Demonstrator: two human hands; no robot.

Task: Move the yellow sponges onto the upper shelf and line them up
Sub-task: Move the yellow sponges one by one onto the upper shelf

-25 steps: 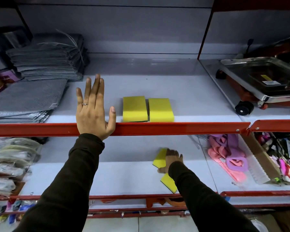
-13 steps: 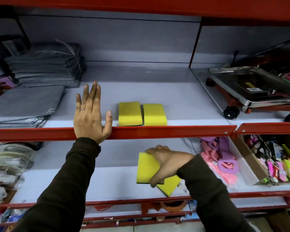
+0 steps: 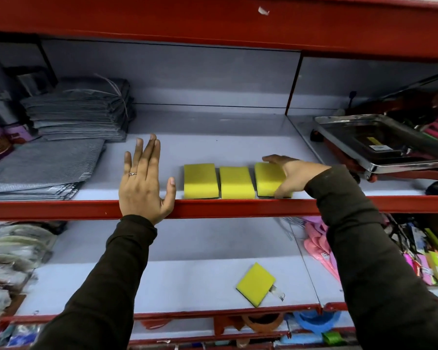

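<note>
Three yellow sponges lie side by side at the front of the upper shelf (image 3: 213, 145): the left sponge (image 3: 200, 180), the middle sponge (image 3: 236, 182) and the right sponge (image 3: 268, 178). My right hand (image 3: 290, 176) grips the right sponge from its right side, thumb at the front edge and fingers over the back. My left hand (image 3: 143, 181) rests flat and open on the shelf's red front rail (image 3: 238, 207), left of the row. A fourth yellow sponge (image 3: 256, 284) lies tilted on the lower shelf (image 3: 187, 279).
Stacked grey cloths (image 3: 79, 109) and flat grey packs (image 3: 41, 168) fill the upper shelf's left. A steel tray on a wheeled red base (image 3: 379, 142) sits right of a divider. Pink items (image 3: 319, 246) and bagged goods (image 3: 8, 253) flank the lower shelf.
My right hand lifted a sponge from the lower shelf up to the upper shelf and set it to the right of the two there. My left hand stayed put.
</note>
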